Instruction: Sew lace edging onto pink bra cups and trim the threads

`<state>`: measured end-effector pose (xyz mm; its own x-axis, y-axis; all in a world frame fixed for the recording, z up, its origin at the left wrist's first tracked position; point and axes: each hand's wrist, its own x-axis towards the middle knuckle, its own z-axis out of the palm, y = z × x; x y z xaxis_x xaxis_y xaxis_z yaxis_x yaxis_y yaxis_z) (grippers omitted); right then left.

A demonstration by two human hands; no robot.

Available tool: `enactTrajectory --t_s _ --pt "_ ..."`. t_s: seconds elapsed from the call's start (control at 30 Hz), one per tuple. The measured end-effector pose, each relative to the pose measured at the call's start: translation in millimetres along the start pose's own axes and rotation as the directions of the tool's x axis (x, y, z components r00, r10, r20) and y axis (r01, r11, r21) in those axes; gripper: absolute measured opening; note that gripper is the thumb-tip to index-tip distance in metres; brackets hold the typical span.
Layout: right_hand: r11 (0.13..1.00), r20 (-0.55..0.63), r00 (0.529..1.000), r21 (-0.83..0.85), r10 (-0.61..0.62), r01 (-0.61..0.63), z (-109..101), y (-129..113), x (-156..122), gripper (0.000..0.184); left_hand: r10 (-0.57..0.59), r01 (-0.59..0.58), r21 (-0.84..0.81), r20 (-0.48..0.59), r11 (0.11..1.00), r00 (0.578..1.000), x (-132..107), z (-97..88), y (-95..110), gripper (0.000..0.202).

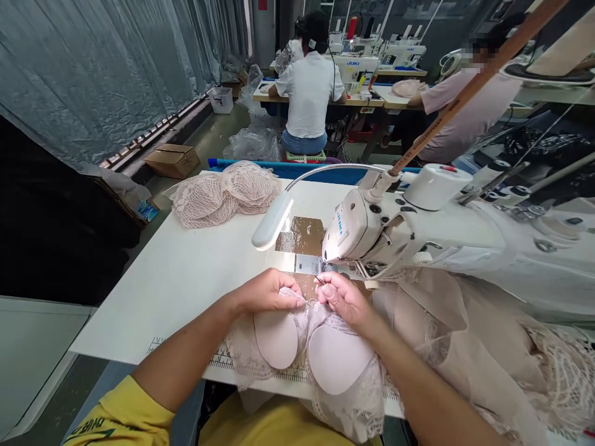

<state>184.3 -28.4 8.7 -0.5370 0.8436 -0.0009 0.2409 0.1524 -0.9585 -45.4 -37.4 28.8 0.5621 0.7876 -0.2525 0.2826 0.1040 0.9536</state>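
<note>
At the far left a grey-blue curtain [116, 74] is cut off at the top, and the black area below it is too dark to make out. A cardboard box [171, 161] stands on the floor beside it. The white surface [186, 266] comes next, its near edge partly covered by the left forearm. Near its far edge lies a lace pile [223, 193]; overlapping layers hide how many pieces it has.

The left hand [264, 291] has its fingers pressed together, pinching the upper edge of a pale lace garment [334, 359]; the thumb hides the gripped spot. A lamp [273, 220] hangs beyond that hand. Farther back sits a co-worker in a white shirt [309, 93], back turned, hands out of sight.

The garment lies over the near edge of the surface, its two cups facing up and its lower lace hanging against the yellow shirt. On its right, the right hand [346, 300] pinches a slim dark item [320, 280], too covered to identify; whether those fingers also grip the garment, I cannot tell.

The sewing machine [353, 223] stands just beyond, its needle hard to make out. Beige fabric [441, 322] is heaped beneath its arm, partly behind the right forearm and cut off at the right.
</note>
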Motion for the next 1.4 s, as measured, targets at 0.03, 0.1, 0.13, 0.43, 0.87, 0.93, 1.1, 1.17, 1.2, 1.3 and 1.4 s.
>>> enactTrajectory --t_s 0.03,0.1,0.13,0.43,0.87,0.93,1.1,1.17,1.2,1.3,1.4 --pt "1.000 0.026 1.000 -0.004 0.001 -0.001 -3 0 -1 0.031 -0.012 0.013 -0.022 0.010 1.000 1.000 0 -0.8 0 0.023" --pt "0.999 0.057 0.998 -0.045 -0.003 0.005 -6 -2 -1 0.032 -0.033 0.034 -0.044 0.013 0.998 0.999 -1 -2.2 0 0.025" --pt "0.998 0.058 0.998 -0.065 -0.002 0.006 -7 -5 -2 0.032 -0.042 0.043 -0.045 0.011 0.998 0.999 -1 -2.9 -1 0.026" --pt "0.997 0.095 0.995 -0.077 0.023 -0.016 -2 -13 -2 0.023 -0.051 0.050 -0.116 -0.002 0.992 0.999 -1 -4.6 -5 0.025" --pt "0.991 0.070 0.997 -0.131 0.030 -0.021 13 -23 -2 0.015 -0.029 0.043 -0.180 0.077 0.983 0.997 3 3.3 0 0.032" --pt "0.992 0.051 0.998 -0.127 0.024 -0.018 15 -22 -2 0.014 -0.023 0.036 -0.173 0.077 0.984 0.997 3 3.1 1 0.034" --pt "0.998 0.023 0.999 -0.053 0.035 -0.034 17 -13 -2 0.017 -0.012 0.025 -0.172 0.079 0.985 0.997 3 4.2 0 0.034" --pt "0.999 -0.019 0.999 0.018 0.047 -0.047 18 -9 -1 0.019 -0.005 0.019 -0.186 0.079 0.982 0.997 4 5.7 -1 0.032" --pt "0.996 -0.034 0.998 0.063 0.060 -0.058 19 -8 0 0.022 0.003 0.012 -0.188 0.077 0.982 0.997 5 6.2 -1 0.031" --pt "0.983 0.039 0.992 0.138 0.117 -0.122 22 -9 2 0.038 0.024 -0.007 -0.156 0.109 0.988 0.994 4 3.5 -1 0.029" --pt "0.990 0.087 0.986 -0.015 0.143 -0.142 19 -12 4 0.020 -0.038 0.036 0.013 0.182 0.999 0.982 -4 -9.2 1 0.024"
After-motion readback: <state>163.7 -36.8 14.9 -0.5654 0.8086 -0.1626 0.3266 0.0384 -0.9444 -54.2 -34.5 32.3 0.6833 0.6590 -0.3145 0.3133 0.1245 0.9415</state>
